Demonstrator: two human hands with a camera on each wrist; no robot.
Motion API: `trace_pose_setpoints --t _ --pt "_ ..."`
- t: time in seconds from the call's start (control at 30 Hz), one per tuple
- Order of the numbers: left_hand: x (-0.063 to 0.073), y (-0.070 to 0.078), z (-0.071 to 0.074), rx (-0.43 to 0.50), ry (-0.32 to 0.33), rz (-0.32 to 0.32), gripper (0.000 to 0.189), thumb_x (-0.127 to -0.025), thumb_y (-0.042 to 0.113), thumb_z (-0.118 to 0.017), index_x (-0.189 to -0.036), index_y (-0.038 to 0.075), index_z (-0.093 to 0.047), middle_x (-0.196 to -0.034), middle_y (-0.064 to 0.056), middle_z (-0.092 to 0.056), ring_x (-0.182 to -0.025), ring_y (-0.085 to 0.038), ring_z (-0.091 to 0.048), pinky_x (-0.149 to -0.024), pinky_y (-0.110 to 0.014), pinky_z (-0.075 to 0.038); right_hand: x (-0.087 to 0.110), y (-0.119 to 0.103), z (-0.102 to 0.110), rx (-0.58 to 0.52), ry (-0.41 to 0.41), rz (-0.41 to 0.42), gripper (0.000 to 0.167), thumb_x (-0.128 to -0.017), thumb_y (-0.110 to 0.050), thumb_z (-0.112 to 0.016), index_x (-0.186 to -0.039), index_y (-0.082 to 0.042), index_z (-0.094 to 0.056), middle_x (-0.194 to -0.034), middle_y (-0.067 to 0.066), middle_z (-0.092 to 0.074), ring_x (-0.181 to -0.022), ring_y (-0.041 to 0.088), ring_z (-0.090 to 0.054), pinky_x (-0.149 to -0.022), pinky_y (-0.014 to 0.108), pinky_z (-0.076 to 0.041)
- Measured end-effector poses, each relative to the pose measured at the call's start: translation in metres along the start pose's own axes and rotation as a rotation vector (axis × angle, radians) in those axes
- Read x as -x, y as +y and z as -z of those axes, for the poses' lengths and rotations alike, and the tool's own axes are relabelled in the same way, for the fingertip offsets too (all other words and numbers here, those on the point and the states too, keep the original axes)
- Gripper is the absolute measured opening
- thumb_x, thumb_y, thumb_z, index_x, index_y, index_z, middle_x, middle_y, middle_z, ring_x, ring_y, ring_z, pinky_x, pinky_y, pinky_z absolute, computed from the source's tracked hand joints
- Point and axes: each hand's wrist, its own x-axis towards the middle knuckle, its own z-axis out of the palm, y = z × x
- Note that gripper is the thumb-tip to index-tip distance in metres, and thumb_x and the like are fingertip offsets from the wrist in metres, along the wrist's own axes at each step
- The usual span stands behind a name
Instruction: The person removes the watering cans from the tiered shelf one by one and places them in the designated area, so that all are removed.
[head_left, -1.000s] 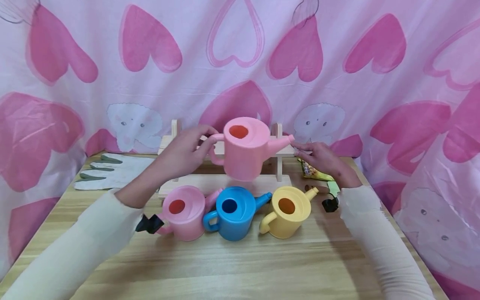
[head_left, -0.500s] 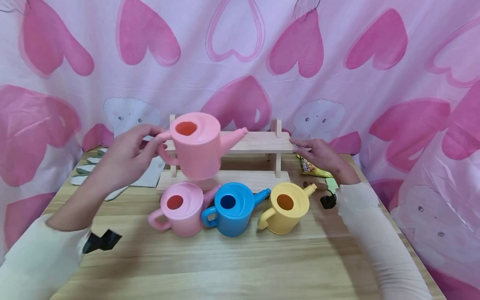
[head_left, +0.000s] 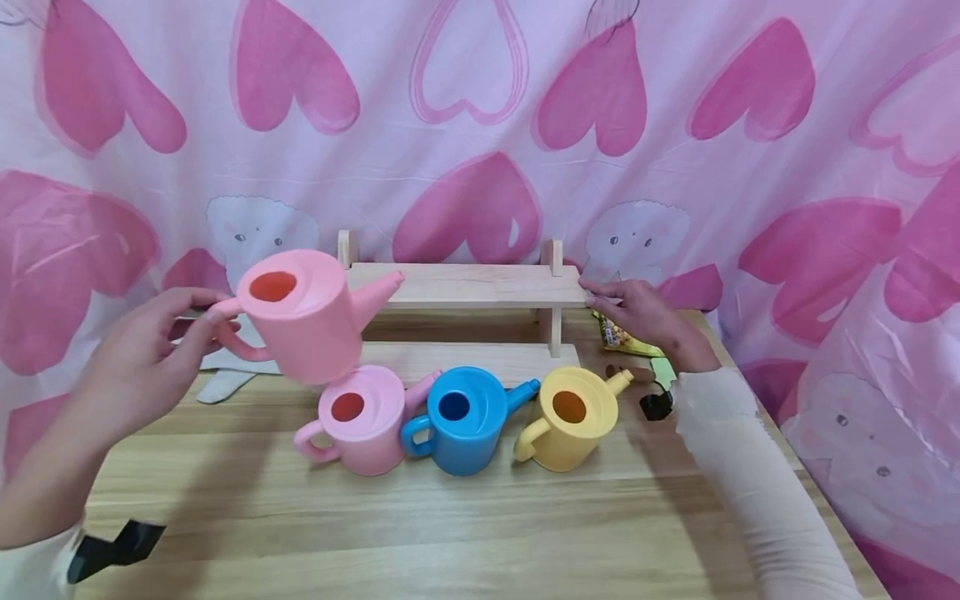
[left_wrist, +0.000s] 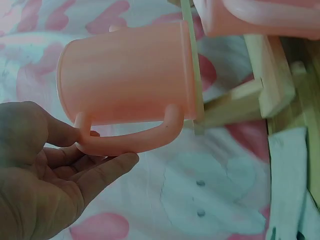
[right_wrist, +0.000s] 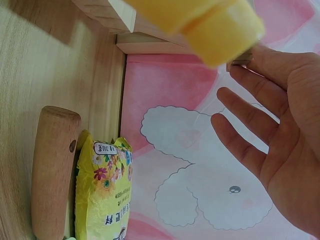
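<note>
My left hand grips the handle of a light pink watering can, held in the air at the left with its spout to the right. In the left wrist view, thumb and fingers pinch the handle's upper end. My right hand pinches the right end of the upper board of a two-tier wooden shelf; its other fingers extend loosely in the right wrist view. On the table before the shelf stand a second pink watering can, a blue watering can and a yellow watering can.
White work gloves lie left of the shelf, partly hidden. To its right are a yellow flowered packet and a wooden handle. A curtain with pink hearts hangs behind the wooden table.
My left hand has carried the held pink watering can leftward, away from the shelf's front, and slightly down, tilting it. My right hand stays at the shelf's end.
</note>
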Motion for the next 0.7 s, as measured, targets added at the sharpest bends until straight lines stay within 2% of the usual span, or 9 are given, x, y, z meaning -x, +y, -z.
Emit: trace_pose_setpoints --t 0.07,0.17,0.23,0.4,0.57,0.63,0.7 --pt "0.007 -0.007 0.003 0.0 0.029 0.007 0.022 -0.104 0.012 -0.063 -0.123 0.002 -0.066 -0.085 0.0 -0.072 -0.077 0.017 -0.056 -0.055 -0.015 -0.04 0.001 0.0 -0.001 -0.004 -0.003 -0.002 0.045 -0.103 -0.014 -0.065 -0.147 -0.007 -0.055 -0.063 0.004 -0.053 -0.051 0.016 -0.034 -0.051 0.029 -0.039" --pt "0.015 -0.017 0.008 0.014 0.044 0.015 0.02 -0.103 0.009 -0.062 -0.121 0.002 -0.067 -0.088 0.012 -0.069 -0.077 0.016 -0.057 -0.053 -0.015 -0.042 0.002 -0.002 -0.001 -0.007 0.005 -0.008 0.045 -0.103 -0.014 -0.065 -0.146 -0.007 -0.055 -0.062 0.003 -0.053 -0.052 0.017 -0.034 -0.052 0.029 -0.04" --pt "0.021 -0.024 0.01 0.028 0.036 0.011 0.019 -0.104 0.007 -0.06 -0.12 -0.002 -0.067 -0.093 0.015 -0.065 -0.079 0.016 -0.058 -0.054 -0.014 -0.044 0.002 -0.002 -0.001 -0.006 0.006 -0.016 0.045 -0.103 -0.014 -0.065 -0.147 -0.008 -0.055 -0.063 0.004 -0.053 -0.052 0.017 -0.033 -0.052 0.029 -0.04" --pt "0.036 -0.039 0.014 0.03 0.005 0.041 0.02 -0.104 0.005 -0.058 -0.121 -0.003 -0.065 -0.09 0.018 -0.067 -0.079 0.016 -0.059 -0.059 -0.009 -0.045 0.003 -0.002 -0.001 0.004 0.007 -0.02 0.045 -0.103 -0.015 -0.065 -0.147 -0.01 -0.056 -0.068 0.007 -0.059 -0.053 0.017 -0.034 -0.053 0.03 -0.04" --pt "0.051 -0.05 0.011 0.058 -0.017 0.086 0.016 -0.105 0.006 -0.058 -0.119 0.002 -0.063 -0.082 0.01 -0.072 -0.078 0.013 -0.062 -0.065 -0.006 -0.045 0.007 -0.002 0.0 0.002 0.013 -0.016 0.045 -0.104 -0.017 -0.065 -0.147 -0.01 -0.056 -0.091 0.016 -0.073 -0.055 0.019 -0.036 -0.056 0.03 -0.043" --pt "0.055 -0.054 0.009 0.074 -0.02 0.081 0.014 -0.105 0.004 -0.058 -0.117 0.003 -0.063 -0.082 0.008 -0.073 -0.077 0.011 -0.064 -0.065 -0.006 -0.046 0.008 -0.002 0.0 0.0 0.015 -0.014 0.044 -0.104 -0.018 -0.064 -0.147 -0.01 -0.056 -0.106 0.019 -0.074 -0.056 0.019 -0.038 -0.058 0.03 -0.044" --pt "0.059 -0.056 0.007 0.085 -0.013 0.066 0.015 -0.104 0.001 -0.057 -0.117 0.004 -0.064 -0.086 0.012 -0.071 -0.079 0.011 -0.064 -0.066 -0.006 -0.046 0.008 -0.002 0.0 -0.004 0.013 -0.015 0.045 -0.104 -0.018 -0.064 -0.147 -0.01 -0.056 -0.112 0.021 -0.073 -0.057 0.019 -0.039 -0.059 0.03 -0.044"
